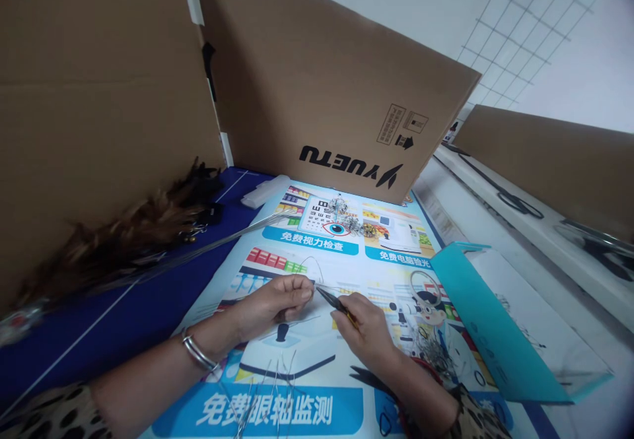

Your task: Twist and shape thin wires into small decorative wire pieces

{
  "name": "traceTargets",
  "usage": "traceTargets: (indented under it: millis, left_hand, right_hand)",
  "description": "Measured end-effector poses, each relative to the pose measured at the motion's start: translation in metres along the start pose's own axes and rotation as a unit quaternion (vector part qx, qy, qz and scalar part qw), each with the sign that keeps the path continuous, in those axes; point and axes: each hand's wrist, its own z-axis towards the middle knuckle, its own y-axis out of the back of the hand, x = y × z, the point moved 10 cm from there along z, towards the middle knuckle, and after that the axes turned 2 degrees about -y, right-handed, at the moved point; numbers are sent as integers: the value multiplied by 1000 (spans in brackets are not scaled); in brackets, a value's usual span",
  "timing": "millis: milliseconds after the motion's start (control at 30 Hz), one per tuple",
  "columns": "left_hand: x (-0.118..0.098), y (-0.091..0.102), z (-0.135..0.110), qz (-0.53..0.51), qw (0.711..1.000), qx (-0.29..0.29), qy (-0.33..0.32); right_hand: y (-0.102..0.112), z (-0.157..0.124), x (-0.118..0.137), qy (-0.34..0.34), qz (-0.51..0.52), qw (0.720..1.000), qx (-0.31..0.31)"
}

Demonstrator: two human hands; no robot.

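partly out of sight inside the right hand (366, 330), pliers (331, 298)

Apparently a craft workspace: on the white-and-blue printed poster sheet (349, 414) lie tangled silvery wire bits (436, 354); brown feathery material (141, 231) lies left of it, an open turquoise box (483, 327) right, a brown cardboard panel (317, 76) behind.

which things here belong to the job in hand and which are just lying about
Part of the job:
pliers in the right hand
thin wire at the left hand
loose wire lengths in front, probably

Just lying or standing about, it seems:
brown feathers
teal-sided box
YUETU cardboard panel
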Motion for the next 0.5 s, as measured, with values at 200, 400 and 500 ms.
traceTargets:
  millis: [200,400,500]
  left_hand:
    - [2,3,0,47,998,30,8]
    - [-1,9,1,111,993,41,-3]
    - [-3,8,0,151,987,57,-2]
  right_hand:
    - [-4,4,1,-22,54,996,68]
    - [-16,3,3,-86,156,970,166]
    - [-26,-2,-4,-133,233,942,203]
